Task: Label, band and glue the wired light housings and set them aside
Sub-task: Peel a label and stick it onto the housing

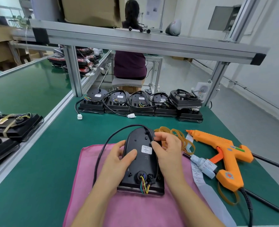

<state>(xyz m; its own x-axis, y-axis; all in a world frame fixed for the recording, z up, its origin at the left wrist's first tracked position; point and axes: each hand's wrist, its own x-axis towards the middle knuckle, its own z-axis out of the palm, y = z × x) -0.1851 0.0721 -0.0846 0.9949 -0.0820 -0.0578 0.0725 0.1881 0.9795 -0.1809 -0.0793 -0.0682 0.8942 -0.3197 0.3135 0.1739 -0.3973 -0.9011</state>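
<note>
A black light housing (142,166) lies back-up on a pink cloth (135,208), with a white label (146,149) stuck on it and coloured wires (144,184) coming out near its lower end. Its black cable (102,149) loops off to the left. My left hand (119,159) grips the housing's left side, thumb on top. My right hand (166,151) holds its right edge, fingers curled over the cable there. Tan rubber bands (179,136) lie just right of the housing. An orange glue gun (224,153) rests on the mat to the right.
A row of labelled black housings (140,104) stands at the table's far edge, one stacked at the right. A label strip (201,176) lies beside the glue gun. Banded housings (9,125) sit on the conveyor at left. A person sits behind the aluminium frame (73,71).
</note>
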